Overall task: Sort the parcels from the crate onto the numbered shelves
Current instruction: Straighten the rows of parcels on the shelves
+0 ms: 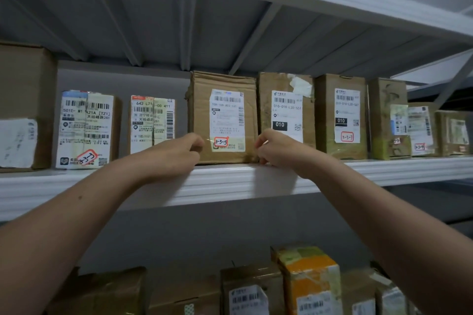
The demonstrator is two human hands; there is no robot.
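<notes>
Middle shelf (76, 186), left to right.

At the left end stands a large brown carton (23, 107), its white label partly cut off by the picture's edge. Near it, with a gap between, is the parcel marked 3-3-3 (87, 130), upright at the front edge. Just beside that stands the parcel printed 642 (152, 123), also upright.

The left grip (179, 151) has its fingers curled at the lower left corner of the parcel marked 3-3-5 (225, 115), grasping that corner. This parcel stands upright at the front edge of the shelf, about mid-length, label facing out. The right grip (276, 148) is curled round its lower right corner, grasping it, fingertips down at the shelf's front lip.

Right of it, touching or nearly so, stands the parcel printed 010 (286, 110), then the parcel marked 3-3-7 (341, 115). More small parcels run on toward the right end; their markings are too blurred to read.

On the shelf below stand several cartons, among them an orange-banded parcel (309, 279) toward the right.
</notes>
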